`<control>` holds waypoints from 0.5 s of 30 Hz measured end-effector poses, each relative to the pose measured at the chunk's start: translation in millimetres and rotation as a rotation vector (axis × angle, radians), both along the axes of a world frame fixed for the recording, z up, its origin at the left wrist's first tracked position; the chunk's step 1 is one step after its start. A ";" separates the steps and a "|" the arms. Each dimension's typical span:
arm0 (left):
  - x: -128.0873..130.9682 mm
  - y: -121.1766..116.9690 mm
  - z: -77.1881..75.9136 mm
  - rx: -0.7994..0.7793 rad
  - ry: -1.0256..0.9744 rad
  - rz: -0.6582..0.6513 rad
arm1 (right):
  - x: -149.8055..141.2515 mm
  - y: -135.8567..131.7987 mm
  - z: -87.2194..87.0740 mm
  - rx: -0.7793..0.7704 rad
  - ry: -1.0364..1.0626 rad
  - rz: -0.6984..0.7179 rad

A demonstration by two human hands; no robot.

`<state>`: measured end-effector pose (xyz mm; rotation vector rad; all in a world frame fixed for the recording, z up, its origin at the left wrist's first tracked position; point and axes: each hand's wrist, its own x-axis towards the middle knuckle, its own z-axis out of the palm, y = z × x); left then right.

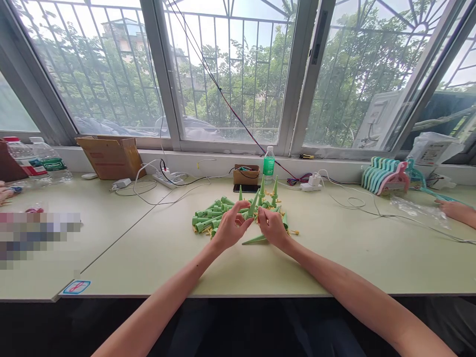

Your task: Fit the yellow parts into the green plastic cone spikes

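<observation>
My left hand (231, 228) pinches a pointed green plastic spike (253, 204) between thumb and fingers, its tip tilted up. Close beside it, my right hand (274, 228) has its fingers pressed together near the spike's lower end; whatever they hold is hidden. Around both hands lies a heap of green plastic tubes (208, 218) mixed with small yellow pieces (295, 232). Two green spikes with yellow parts, a nearer one (262, 192) and one to its right (275, 192), stand upright behind my right hand. Another green cone (254, 240) lies flat in front of the heap.
Behind the heap stand a small cardboard box (246, 174), a dark phone (245, 188) and a green-labelled bottle (268, 164). Power strips (169, 177) and cables run along the window side. Hangers (386, 174) and another person's hand (457, 210) are at right; a brown carton (109, 157) is at left.
</observation>
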<state>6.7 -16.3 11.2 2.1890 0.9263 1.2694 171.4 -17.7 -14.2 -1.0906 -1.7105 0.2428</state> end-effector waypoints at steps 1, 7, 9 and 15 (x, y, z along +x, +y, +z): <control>0.3 -0.2 -0.1 -0.008 -0.009 -0.002 | 0.0 -0.8 0.8 -0.008 0.015 0.001; 2.2 0.2 -1.6 -0.083 -0.100 -0.027 | 1.0 -3.3 4.2 -0.023 0.063 0.024; 2.6 0.9 -1.6 -0.101 -0.134 -0.032 | 1.6 -3.4 4.5 -0.015 0.073 0.023; 2.4 1.2 0.0 -0.117 -0.155 -0.012 | 2.8 -6.8 6.9 0.019 0.077 0.034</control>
